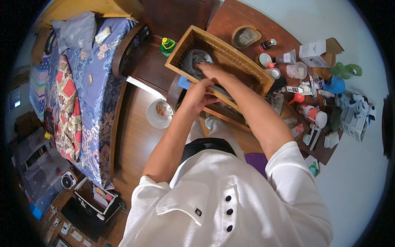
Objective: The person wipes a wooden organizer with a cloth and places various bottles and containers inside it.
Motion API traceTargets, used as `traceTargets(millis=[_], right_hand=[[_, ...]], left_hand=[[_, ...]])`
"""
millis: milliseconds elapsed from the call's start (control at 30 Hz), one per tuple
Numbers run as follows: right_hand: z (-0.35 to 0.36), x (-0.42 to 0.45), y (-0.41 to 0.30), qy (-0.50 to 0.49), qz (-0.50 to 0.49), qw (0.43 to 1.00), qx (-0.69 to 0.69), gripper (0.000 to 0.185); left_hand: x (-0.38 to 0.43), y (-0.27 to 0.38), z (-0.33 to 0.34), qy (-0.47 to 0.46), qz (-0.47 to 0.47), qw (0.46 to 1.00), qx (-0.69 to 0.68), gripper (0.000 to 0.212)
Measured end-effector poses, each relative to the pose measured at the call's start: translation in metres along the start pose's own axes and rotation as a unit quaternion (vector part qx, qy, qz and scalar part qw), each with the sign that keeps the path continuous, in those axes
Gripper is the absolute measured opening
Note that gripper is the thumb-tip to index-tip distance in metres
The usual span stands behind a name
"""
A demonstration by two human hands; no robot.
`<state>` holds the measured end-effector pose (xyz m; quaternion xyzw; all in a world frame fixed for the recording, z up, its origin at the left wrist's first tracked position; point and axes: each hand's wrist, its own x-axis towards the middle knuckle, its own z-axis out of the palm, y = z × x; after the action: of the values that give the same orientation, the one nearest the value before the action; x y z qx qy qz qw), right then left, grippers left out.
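A long rectangular woven basket (243, 55) with a wooden rim is tilted in front of me, above a dark wooden chair and the desk's edge. My left hand (199, 96) grips its near long rim, thumb above and fingers underneath. Inside, at the left end, my right hand (211, 71) is on a bunched grey cloth (194, 60), its fingertips partly hidden in the folds. Part of the basket floor to the right of that hand is bare. Below the near rim, a blue object (184, 82) shows in part.
The desk (223, 24) at right carries a stone-like dish (246, 36), cups, a white cardboard box (313, 54) and a red-and-white jar (311, 115). A green bottle (167, 46) stands on the dark chair (145, 63). A white bin (160, 114) holds litter; the bed (101, 92) is left.
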<state>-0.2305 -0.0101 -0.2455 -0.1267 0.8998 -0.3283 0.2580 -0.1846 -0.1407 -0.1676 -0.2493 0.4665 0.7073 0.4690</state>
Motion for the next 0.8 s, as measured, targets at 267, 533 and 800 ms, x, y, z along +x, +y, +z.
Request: traceTargets(millis=[267, 533, 800], right_hand=[[0.002, -0.051, -0.1, -0.118, 0.018, 0.986, -0.12, 0.043], [0.027, -0.034, -0.222, 0.107, -0.178, 0.944, -0.255, 0.03], [0.15, 0.045, -0.313, 0.218, -0.289, 0.908, -0.213, 0.021]], left_hand=[[-0.076, -0.019, -0.043, 0.116, 0.101, 0.984, -0.09, 0.02], [-0.171, -0.029, -0.101, 0.241, 0.216, 0.943, -0.083, 0.024], [-0.247, -0.062, -0.197, 0.217, 0.249, 0.916, -0.226, 0.021]])
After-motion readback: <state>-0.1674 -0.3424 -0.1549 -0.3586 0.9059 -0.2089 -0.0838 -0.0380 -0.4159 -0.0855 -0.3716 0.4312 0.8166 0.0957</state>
